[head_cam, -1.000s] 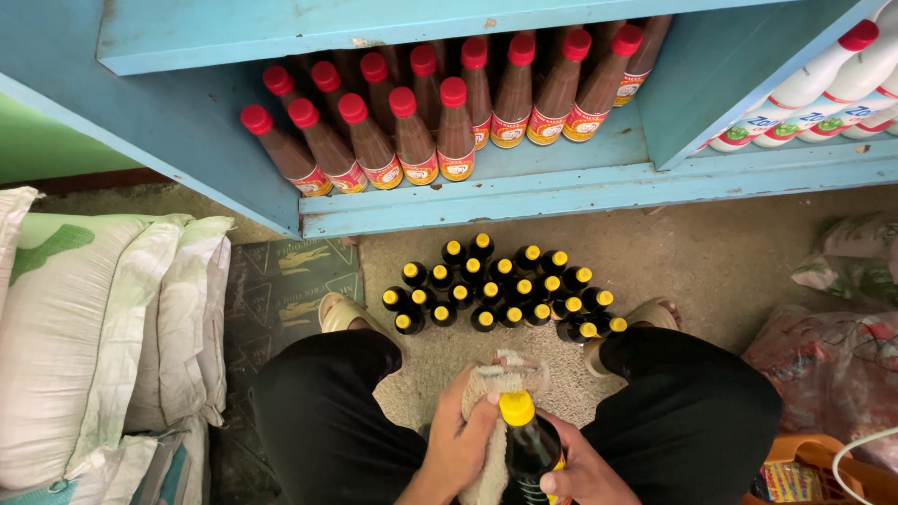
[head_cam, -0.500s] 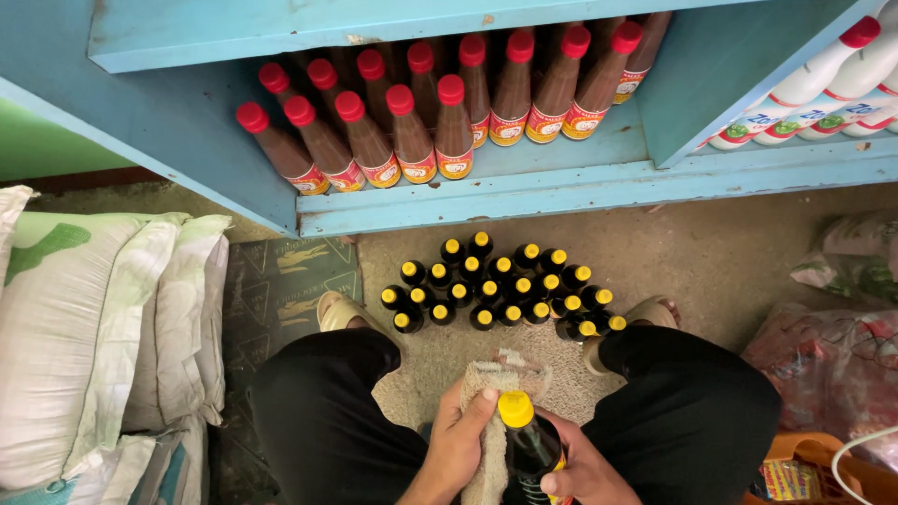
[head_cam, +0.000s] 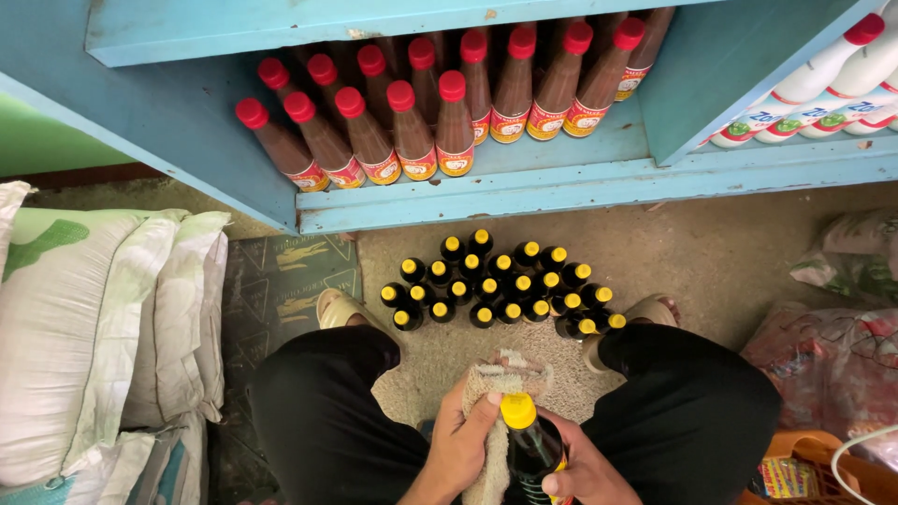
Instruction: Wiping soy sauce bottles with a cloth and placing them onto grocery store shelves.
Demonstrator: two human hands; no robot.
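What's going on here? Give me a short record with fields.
left hand: presses a beige cloth against the bottle
right hand: grips a dark bottle with a yellow cap
floor: cluster of yellow-capped bottles between the feet
shelf: red-capped brown bottles; white bottles at right
left side: white sacks

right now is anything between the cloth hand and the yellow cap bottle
Nothing apart from the cloth itself. The left hand presses the beige cloth against the dark yellow-capped bottle, thumb beside the cap, while the right hand holds the bottle from the other side.
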